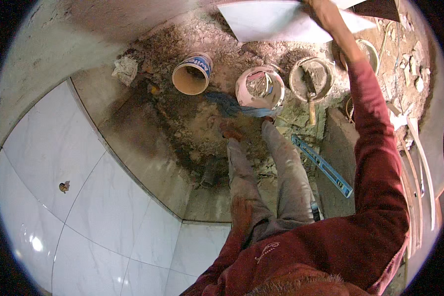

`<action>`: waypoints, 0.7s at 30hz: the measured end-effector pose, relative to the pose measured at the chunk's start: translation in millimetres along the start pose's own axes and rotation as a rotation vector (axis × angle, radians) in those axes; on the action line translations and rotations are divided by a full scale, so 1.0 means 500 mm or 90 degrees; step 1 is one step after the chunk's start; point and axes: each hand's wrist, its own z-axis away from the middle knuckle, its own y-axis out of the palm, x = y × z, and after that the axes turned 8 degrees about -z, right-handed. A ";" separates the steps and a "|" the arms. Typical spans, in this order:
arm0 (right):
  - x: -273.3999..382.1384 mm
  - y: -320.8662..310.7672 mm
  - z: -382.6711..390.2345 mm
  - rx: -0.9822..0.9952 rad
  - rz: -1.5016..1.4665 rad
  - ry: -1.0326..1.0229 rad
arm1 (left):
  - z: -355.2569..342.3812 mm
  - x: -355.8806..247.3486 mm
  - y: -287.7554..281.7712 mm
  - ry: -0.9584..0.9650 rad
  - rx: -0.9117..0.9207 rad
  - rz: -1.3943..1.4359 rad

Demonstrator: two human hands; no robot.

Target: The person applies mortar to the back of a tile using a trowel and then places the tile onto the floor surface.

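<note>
My right arm stretches far forward, and my right hand (pixel 326 16) grips the upper edge of a white marbled tile (pixel 271 22), its fingertips partly cut off by the picture's top. The tile leans over the rubble, slightly blurred. My left hand (pixel 241 213) rests against my left thigh with nothing in it, its fingers lying along the trouser leg. Between my feet and the tile stand a bucket of grey mortar (pixel 301 81) with a trowel (pixel 311 106) in it, and a pale bucket (pixel 241 91) holding small tools.
A tipped bucket (pixel 190 84) lies to the left, near a blue cloth (pixel 227 102). A blue spirit level (pixel 323 166) leans by a low concrete block (pixel 335 148). Another bucket (pixel 371 52) stands beneath my right arm. White tiles (pixel 103 207) cover the left wall; bent strips (pixel 419 182) lie right.
</note>
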 end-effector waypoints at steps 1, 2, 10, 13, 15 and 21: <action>0.015 0.008 0.022 0.071 0.005 0.019 | -0.059 -0.006 -0.018 0.130 -0.098 0.050; -0.005 0.028 0.059 0.042 -0.046 -0.012 | -0.167 -0.020 -0.088 0.269 -0.193 0.098; 0.135 0.035 0.299 0.077 -0.075 -0.018 | -0.629 -0.231 -0.562 0.088 -0.047 1.270; 0.150 0.049 0.354 0.102 -0.090 -0.014 | -0.689 -0.272 -0.608 0.139 -0.020 1.263; 0.157 0.056 0.383 0.114 -0.092 -0.011 | -0.727 -0.293 -0.604 0.081 0.003 1.316; 0.131 0.068 0.423 0.199 -0.260 0.001 | -0.795 -0.317 -0.516 -0.170 0.098 1.427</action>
